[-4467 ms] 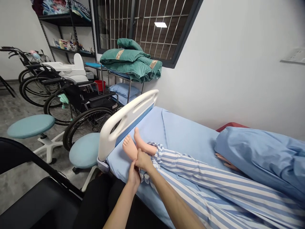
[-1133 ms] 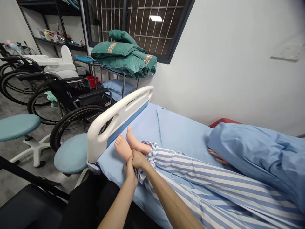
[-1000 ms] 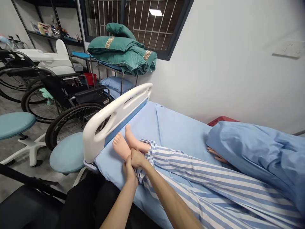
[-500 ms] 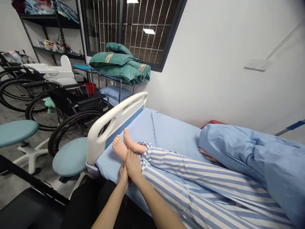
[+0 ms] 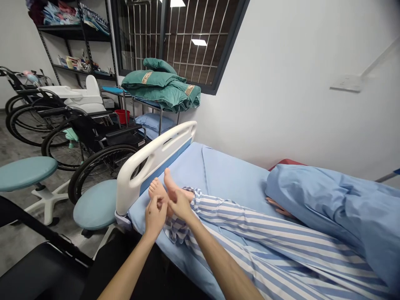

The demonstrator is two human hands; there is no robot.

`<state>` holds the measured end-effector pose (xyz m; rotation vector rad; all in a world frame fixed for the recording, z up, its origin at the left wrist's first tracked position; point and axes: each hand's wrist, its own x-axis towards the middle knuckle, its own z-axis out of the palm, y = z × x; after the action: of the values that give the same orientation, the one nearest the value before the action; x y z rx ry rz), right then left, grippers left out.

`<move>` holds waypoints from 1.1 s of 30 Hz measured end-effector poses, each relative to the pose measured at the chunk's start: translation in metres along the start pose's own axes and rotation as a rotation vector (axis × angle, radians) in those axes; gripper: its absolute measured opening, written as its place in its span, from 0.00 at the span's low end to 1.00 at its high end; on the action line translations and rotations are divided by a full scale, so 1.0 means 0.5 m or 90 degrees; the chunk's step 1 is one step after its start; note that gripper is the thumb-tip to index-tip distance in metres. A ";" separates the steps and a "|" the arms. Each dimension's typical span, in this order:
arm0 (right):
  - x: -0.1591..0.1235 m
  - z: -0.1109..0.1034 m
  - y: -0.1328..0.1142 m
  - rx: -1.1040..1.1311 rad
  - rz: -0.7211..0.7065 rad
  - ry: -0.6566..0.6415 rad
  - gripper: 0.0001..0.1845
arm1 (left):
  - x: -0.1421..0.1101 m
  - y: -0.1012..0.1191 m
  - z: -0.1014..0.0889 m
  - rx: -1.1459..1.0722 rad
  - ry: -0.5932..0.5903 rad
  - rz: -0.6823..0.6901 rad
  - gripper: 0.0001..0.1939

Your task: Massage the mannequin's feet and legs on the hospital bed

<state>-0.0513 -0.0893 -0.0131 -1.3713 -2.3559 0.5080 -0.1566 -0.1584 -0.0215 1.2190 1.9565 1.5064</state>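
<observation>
Two bare, pale feet [image 5: 158,192] of a figure lying on its back rest near the white bed footboard [image 5: 150,164], one foot crossing close to the other. My left hand [image 5: 155,216] curls its fingers over the foot nearest the footboard. Just to its right, my right hand [image 5: 180,205] wraps around the ankle end of the upright foot. Blue-and-white striped trousers [image 5: 256,237] cover the legs, with a rumpled cuff below my hands. A blue sheet [image 5: 328,204] hides the upper body, and a hand of the figure [image 5: 277,210] shows at its edge.
The blue-sheeted mattress [image 5: 231,179] runs along a white wall. Beyond the footboard stand teal stools [image 5: 95,204], wheelchairs [image 5: 93,137] and a metal cart [image 5: 159,112] bearing green bedding. A black chair [image 5: 40,266] sits at lower left, and a red cushion [image 5: 286,163] lies at the bed's head.
My left hand has risen from beside my right hand onto the foot, its fingers now curled over it. My right hand has closed around the ankle end, and the view has shifted slightly.
</observation>
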 end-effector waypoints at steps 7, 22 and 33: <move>0.096 0.023 0.063 -0.164 0.077 -0.079 0.24 | 0.128 0.105 0.024 0.310 -0.110 0.208 0.10; 0.094 0.044 0.074 -0.196 0.111 -0.049 0.21 | 0.297 0.138 0.089 0.435 -0.239 0.111 0.12; 0.094 0.065 0.090 -0.190 0.094 -0.017 0.22 | 0.315 0.112 0.138 0.560 -0.313 0.109 0.08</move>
<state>-0.0549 -0.0309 -0.0567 -1.6872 -2.4384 0.2199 -0.1701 0.0124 0.0368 1.8963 2.2189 0.2606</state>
